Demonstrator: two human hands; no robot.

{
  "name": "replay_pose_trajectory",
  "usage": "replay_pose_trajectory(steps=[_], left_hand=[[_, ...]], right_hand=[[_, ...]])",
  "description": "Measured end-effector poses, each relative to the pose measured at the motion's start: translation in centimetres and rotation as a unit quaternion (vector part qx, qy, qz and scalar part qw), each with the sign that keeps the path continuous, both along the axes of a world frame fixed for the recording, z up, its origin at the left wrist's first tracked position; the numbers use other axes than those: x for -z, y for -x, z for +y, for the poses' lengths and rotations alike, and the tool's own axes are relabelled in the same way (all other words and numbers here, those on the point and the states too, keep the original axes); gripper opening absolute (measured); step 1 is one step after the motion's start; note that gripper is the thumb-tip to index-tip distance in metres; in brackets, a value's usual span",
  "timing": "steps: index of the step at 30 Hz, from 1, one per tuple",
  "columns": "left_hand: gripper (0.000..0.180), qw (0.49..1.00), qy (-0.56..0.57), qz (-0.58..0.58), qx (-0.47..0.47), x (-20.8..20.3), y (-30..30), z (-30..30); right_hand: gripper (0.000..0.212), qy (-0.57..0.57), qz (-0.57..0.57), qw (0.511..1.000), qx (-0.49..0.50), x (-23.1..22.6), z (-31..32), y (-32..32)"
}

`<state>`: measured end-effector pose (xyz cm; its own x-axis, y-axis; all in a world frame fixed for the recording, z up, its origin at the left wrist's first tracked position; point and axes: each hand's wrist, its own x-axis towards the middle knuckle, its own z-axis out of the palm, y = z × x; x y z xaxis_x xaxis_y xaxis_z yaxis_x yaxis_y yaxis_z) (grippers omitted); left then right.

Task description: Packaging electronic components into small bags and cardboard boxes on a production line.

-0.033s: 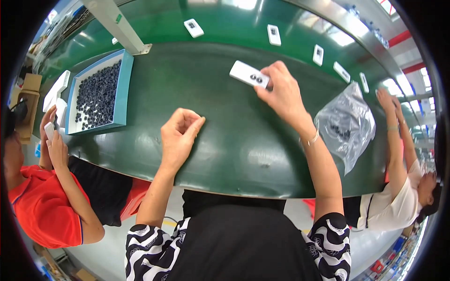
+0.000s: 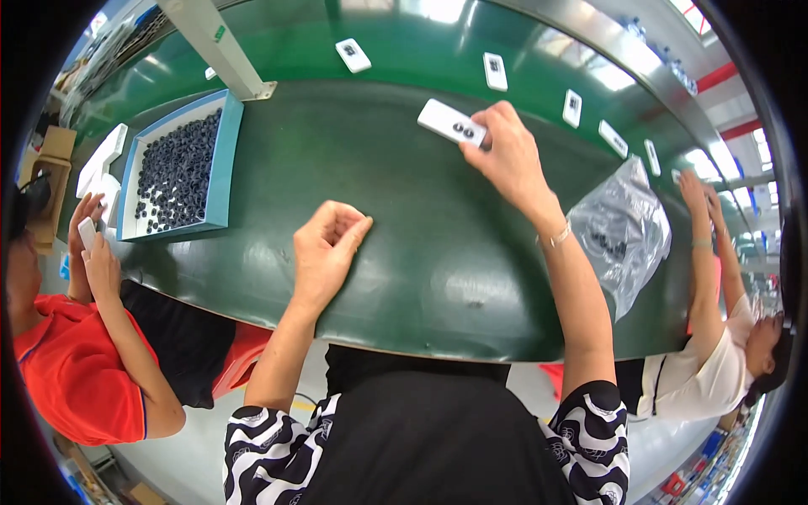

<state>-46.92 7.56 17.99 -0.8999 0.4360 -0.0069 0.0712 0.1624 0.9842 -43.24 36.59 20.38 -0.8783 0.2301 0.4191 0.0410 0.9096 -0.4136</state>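
My right hand [image 2: 511,160] is raised over the green work surface, its thumb and fingers closed round the end of a white oblong plastic casing [image 2: 439,119]. Two black round parts [image 2: 463,130] show on the casing, close to my fingertips. Lower and to the left, my left hand [image 2: 324,257] hovers above the surface with curled fingers, thumb and index fingertip pinched together. Whatever may be in that pinch is too small to make out. Left of it stands a shallow blue box [image 2: 220,181] with many small black ring-shaped parts [image 2: 178,164].
Several similar white casings [image 2: 496,71] lie along the green belt [image 2: 421,42] at the back. A clear plastic bag [image 2: 627,227] with black parts lies right of my forearm. A metal post [image 2: 220,46] rises behind the box. Co-workers sit on both sides, hands over the surface.
My right hand has moved slightly farther away with the casing. The left hand keeps its pinch in nearly the same place. The whole view has shifted a little.
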Motion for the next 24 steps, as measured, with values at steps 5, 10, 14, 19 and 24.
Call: replay_pose_trajectory(steps=[5,10,14,19,24], left_hand=[[0.007,0.986,0.057,0.154,0.036,-0.2,-0.2,-0.4],[0.005,0.976,0.055,0.209,0.022,0.5,0.2,-0.2],[0.006,0.97,0.036,0.236,0.043,1.2,0.5,-0.3],[0.006,0.976,0.018,0.204,0.068,-0.8,2.1,-1.5],[0.02,0.947,0.021,0.302,-0.111,-6.9,12.3,-2.0]], right_hand=[[0.032,-0.068,-0.014,0.998,-0.009,1.1,5.6,10.2],[0.036,-0.048,-0.062,0.996,-0.034,4.1,10.1,14.2],[0.04,-0.073,0.061,0.995,-0.022,4.7,7.9,12.0],[0.031,0.099,0.042,0.987,-0.118,2.8,-3.0,6.2],[0.027,-0.055,0.007,0.986,-0.157,3.3,-4.9,3.8]])
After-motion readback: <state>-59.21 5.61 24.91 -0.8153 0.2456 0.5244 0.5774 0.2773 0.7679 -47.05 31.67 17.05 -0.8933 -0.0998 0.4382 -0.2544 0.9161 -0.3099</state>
